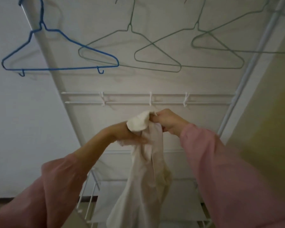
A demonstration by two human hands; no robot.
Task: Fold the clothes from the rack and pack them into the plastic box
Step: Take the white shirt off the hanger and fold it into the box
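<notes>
While the cream garment (143, 178) hangs in a long, loose bunch in front of the rack (234, 102), we hold its upper end between both hands, in the air and level with the rack's lower cross rails. Our right hand (167, 121) has its fingers (156, 119) curled tight, pinching the top edge of the cloth, which comes out just left of the knuckles. Our left hand (130, 135) sits lower and to the left. One fold of the garment lies over its top and a small bunch shows under its palm, so it grips the cloth from the side, though its fingertips are partly lost in the folds. Below the hands the fabric drops straight down past the rack's bottom shelf (184, 209). Pink sleeves (220, 170) cover both forearms. Three white hooks (150, 99) sit on the cross rails just above our hands. Higher up, a blue hanger (30, 41) hangs at the left, and pale green hangers (155, 46) overlap one another to its right. A plain white wall (20, 112) lies behind.
</notes>
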